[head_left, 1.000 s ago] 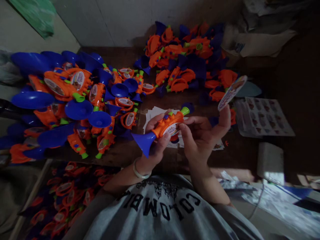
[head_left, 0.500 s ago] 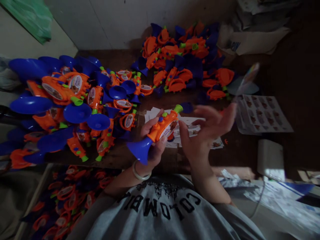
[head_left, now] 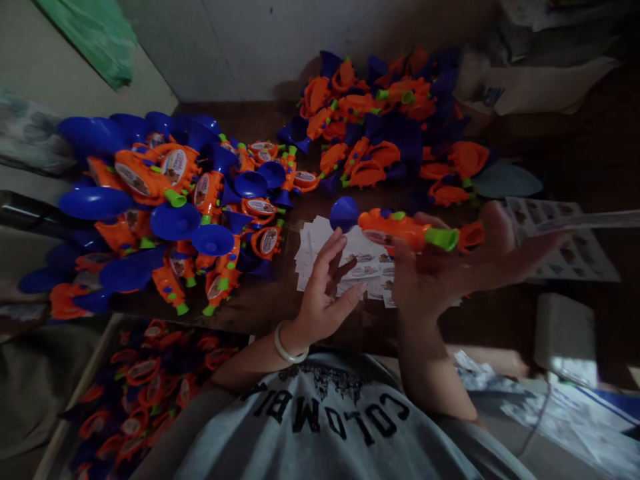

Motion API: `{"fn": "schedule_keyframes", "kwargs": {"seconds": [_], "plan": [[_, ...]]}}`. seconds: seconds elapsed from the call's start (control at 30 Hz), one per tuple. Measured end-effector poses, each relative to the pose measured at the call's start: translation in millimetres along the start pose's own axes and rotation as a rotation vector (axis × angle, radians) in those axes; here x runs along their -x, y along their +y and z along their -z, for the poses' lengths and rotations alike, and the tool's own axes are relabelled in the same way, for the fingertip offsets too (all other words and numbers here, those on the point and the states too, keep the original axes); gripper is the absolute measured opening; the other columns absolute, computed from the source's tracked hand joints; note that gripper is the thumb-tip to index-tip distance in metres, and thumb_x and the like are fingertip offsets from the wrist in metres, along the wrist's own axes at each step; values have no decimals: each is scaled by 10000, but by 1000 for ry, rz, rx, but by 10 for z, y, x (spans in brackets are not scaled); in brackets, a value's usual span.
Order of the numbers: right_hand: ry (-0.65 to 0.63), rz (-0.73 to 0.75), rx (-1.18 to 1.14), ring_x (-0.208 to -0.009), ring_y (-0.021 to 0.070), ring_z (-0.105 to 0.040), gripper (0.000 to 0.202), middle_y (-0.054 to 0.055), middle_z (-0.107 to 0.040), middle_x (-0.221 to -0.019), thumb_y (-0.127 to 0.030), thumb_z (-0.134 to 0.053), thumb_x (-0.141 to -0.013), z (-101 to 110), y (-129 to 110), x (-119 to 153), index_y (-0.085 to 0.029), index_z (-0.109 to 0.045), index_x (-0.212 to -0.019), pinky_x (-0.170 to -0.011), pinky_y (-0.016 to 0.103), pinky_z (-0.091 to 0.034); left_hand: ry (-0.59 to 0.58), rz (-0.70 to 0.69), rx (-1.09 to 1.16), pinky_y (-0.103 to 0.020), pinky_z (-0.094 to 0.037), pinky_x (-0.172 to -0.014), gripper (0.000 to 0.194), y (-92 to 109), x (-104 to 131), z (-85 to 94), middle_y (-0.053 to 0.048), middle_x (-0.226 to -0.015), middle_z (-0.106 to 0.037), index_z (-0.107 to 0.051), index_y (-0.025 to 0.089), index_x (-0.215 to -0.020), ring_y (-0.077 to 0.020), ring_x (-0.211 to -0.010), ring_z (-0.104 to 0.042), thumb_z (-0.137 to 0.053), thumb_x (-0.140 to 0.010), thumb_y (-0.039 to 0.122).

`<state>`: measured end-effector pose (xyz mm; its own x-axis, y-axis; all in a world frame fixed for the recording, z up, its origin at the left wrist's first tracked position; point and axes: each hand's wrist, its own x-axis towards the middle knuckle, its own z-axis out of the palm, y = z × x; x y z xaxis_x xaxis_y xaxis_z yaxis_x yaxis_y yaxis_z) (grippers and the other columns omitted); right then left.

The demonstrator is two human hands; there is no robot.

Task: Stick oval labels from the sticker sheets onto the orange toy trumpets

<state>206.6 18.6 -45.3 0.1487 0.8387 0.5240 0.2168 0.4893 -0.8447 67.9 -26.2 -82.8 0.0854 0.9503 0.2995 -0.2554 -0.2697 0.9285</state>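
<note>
A toy trumpet (head_left: 400, 228), orange with a blue bell and a green mouthpiece, is held sideways between the thumb and fingers of my right hand (head_left: 433, 277). Its bell points left and an oval label shows on its side. A thin clear sheet (head_left: 595, 221), seen edge-on, sticks out past the extended fingertips of that same hand. My left hand (head_left: 327, 293), with a pale bangle at the wrist, is open beside the bell and holds nothing. Below both hands lie white sticker sheets (head_left: 313, 250) with printed oval labels.
Labelled toy trumpets (head_left: 205, 193) are piled at the left. Another pile (head_left: 370, 167), showing no labels, stands at the back. More printed sheets (head_left: 595, 260) and a white box (head_left: 565, 340) with a cord are at the right. A bin of trumpets (head_left: 145, 380) sits below the table edge.
The trumpet has passed from my left hand to my right and turned, its bell now level and pointing left. My left hand has let go and opened. The view has shifted slightly left.
</note>
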Motion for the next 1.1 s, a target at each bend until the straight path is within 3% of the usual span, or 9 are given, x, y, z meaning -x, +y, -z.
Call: {"fn": "schedule_keyframes", "kwargs": {"seconds": [0.1, 0.17, 0.2, 0.3, 0.37, 0.43, 0.63, 0.8, 1.1], "plan": [[-140, 74, -154, -1239, 299, -701, 1053, 78, -190, -1758, -389, -815, -868, -21, -80, 162, -531, -110, -1638, -1004, 532, -661, 22, -108, -57, -509, -351, -1329, 811, 54, -72, 79, -53, -1787, -270, -459, 413, -1563, -324, -1660, -265, -864, -863, 351], [-331, 8, -291, -1269, 287, -691, 940, 37, -222, -1760, -434, -858, -821, -8, -152, 207, -524, -307, -1578, -1029, 528, -655, 84, -79, 5, -521, -354, -1328, 707, 91, -121, 116, -66, -1737, -385, -539, 371, -1499, -311, -1620, -366, -859, -868, 346], [-361, -45, -350, -1254, 277, -698, 837, 31, -268, -1746, -465, -860, -816, 9, -177, 197, -496, -409, -1521, -993, 507, -671, 122, -54, 53, -524, -381, -1312, 629, 110, -138, 130, -79, -1711, -432, -570, 348, -1463, -305, -1590, -423, -834, -892, 342], [-202, -159, -476, -846, 148, -736, 370, 36, -643, -1412, -471, -829, -860, 68, -182, 77, -356, -663, -1170, -659, 312, -662, 180, 13, 184, -522, -487, -1233, 475, 169, -166, 155, -114, -1618, -554, -622, 289, -1368, -311, -1498, -548, -786, -926, 347], [-92, -213, -507, -607, 72, -607, 204, -10, -731, -998, -390, -844, -865, 78, -139, -13, -281, -694, -951, -518, 204, -536, 198, 44, 242, -521, -517, -1204, 485, 204, -171, 164, -116, -1568, -605, -629, 274, -1332, -320, -1460, -586, -809, -893, 371], [-53, -276, -481, -557, 46, -545, 201, -47, -688, -799, -338, -879, -836, 58, -96, -62, -252, -700, -866, -515, 165, -481, 191, 56, 259, -518, -517, -1206, 511, 223, -170, 169, -120, -1556, -616, -627, 264, -1317, -326, -1449, -597, -828, -864, 388], [-98, -365, -350, -621, 78, -608, 283, -49, -684, -762, -434, -899, -794, -24, -104, -54, -247, -696, -856, -563, 187, -512, 110, -62, 213, -518, -519, -1206, 486, 201, -157, 150, -125, -1648, -513, -600, 279, -1349, -340, -1482, -565, -785, -901, 319], [-127, -363, -294, -606, 97, -599, 333, -44, -666, -741, -488, -886, -786, -24, -130, -67, -243, -669, -847, -545, 218, -516, 103, -92, 122, -553, -502, -1223, 429, 255, -153, 104, -111, -1645, -517, -589, 289, -1333, -339, -1463, -586, -750, -936, 311], [-123, -336, -300, -617, 91, -607, 283, -47, -671, -739, -419, -883, -811, -21, -157, -51, -239, -670, -856, -557, 203, -534, 131, -98, 51, -556, -520, -1204, 350, 282, -170, 59, -109, -1592, -576, -596, 279, -1288, -320, -1443, -605, -727, -970, 345]]}}
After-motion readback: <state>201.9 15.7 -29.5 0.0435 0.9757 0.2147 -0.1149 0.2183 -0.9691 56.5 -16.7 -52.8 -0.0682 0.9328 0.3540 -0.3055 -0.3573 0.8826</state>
